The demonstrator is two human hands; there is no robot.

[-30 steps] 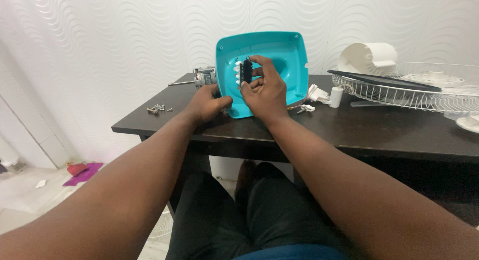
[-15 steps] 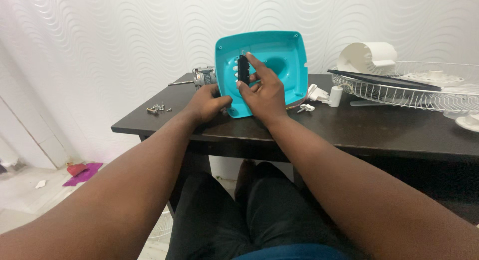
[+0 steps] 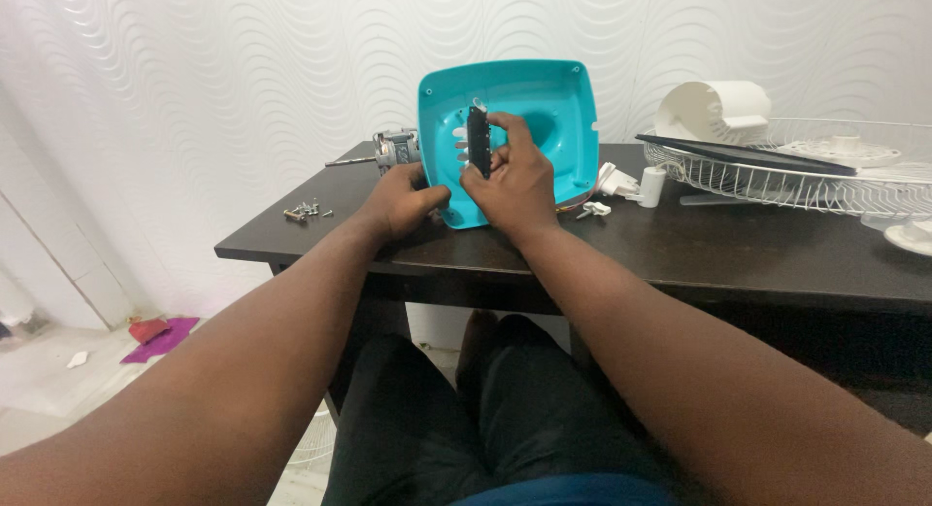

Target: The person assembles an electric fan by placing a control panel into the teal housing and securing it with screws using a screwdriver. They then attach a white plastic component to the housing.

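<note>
Turquoise housing [image 3: 544, 108] stands on edge on the dark surface [image 3: 680, 253], hollow inside turned toward the wearer, directly ahead of both hands. Left hand [image 3: 403, 203] is curled closed on the lower left rim of the housing, steadying it upright. Right hand [image 3: 515, 181] is inside the shell, fingers pinched shut around a narrow black switch block [image 3: 477, 137], which is held upright against the row of white push buttons [image 3: 458, 142] along the left inner wall. Step in hand, as judged: seating or aligning the block over the button row inside the shell. Whether the block is already fully seated, or only pressed against its mounts, cannot be told from here; the fingers cover its lower end. Next move would call for keeping the left-hand brace firm while the right hand holds the block square to the buttons, since a tilt would likely let it slip off line. Beyond the left hand: a small electric motor [image 3: 393, 149] with its shaft pointing left, and further left a scatter of screws [image 3: 306, 212]. To the right of the right hand: small white plastic parts [image 3: 631, 184], then a wire fan guard [image 3: 796, 171] with a white motor cover [image 3: 714, 108] behind it.
</note>
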